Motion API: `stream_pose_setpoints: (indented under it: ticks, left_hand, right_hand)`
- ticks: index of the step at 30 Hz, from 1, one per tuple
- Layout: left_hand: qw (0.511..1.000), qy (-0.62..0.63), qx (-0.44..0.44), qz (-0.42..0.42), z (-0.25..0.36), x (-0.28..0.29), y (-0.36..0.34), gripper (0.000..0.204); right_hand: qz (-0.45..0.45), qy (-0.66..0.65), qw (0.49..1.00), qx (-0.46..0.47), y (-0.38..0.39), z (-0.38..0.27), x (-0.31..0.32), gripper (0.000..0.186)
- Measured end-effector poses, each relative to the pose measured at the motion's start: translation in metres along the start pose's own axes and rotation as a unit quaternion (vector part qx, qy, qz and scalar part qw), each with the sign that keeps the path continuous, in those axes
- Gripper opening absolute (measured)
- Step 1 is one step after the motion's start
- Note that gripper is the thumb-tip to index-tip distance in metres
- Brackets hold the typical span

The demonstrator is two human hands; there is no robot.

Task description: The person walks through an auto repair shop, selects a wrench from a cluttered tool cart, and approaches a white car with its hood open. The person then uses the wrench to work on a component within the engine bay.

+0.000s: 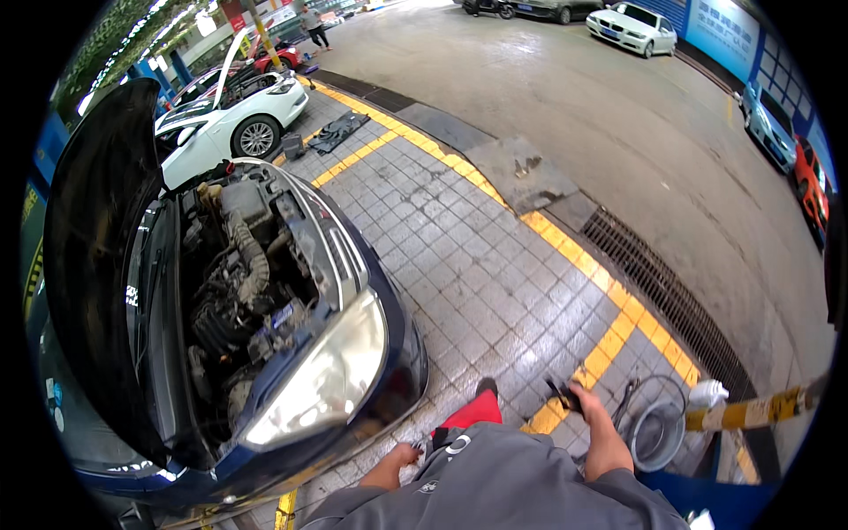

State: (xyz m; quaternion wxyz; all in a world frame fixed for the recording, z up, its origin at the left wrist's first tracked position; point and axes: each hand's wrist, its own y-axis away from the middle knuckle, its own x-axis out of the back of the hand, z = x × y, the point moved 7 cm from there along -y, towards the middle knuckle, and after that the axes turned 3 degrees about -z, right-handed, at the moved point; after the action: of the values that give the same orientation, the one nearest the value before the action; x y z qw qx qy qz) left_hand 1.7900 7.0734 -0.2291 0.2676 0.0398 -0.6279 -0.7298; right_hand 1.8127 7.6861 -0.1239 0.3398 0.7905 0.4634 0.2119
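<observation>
Low beside the dark blue car [411,353], my left hand [405,455] has its fingers closed, with a small shiny piece at the fingertips that is too small to name. Out to the right, my right hand [590,404] grips a black object with thin prongs [564,395]; its exact kind does not show. Red fabric [475,412] and a dark shoe [486,386] appear between my hands, below my grey top [521,477]. The car's black hood [97,256] stands raised over its engine bay [243,283], and its headlight [327,371] is nearest my left arm.
A grey bucket [658,437] stands right of my right arm, near a white bottle [707,394] and a yellow-black post [751,411]. A drain grate [654,283] runs beyond the yellow floor line [565,247]. Farther off are a white car [212,132], dark cloth [338,132] and a person [314,26].
</observation>
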Motion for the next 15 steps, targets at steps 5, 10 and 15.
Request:
stream_pose_setpoints:
  ticks: [5, 10, 15]
  left_hand:
    - [0.969, 0.082, -0.225, 0.066, 0.290, 0.208, -0.041, 0.044]
    - [0.962, 0.087, -0.235, 0.109, 0.460, 0.362, -0.064, 0.044]
    - [0.957, 0.025, -0.243, 0.153, 0.551, 0.494, -0.120, 0.045]
  right_hand:
    - [0.206, -0.091, 0.963, -0.147, -0.052, 0.087, 0.143, 0.038]
    - [0.236, -0.095, 0.937, -0.239, -0.071, -0.007, 0.130, 0.029]
    - [0.058, 0.114, 0.984, 0.124, -0.239, -0.189, 0.038, 0.035]
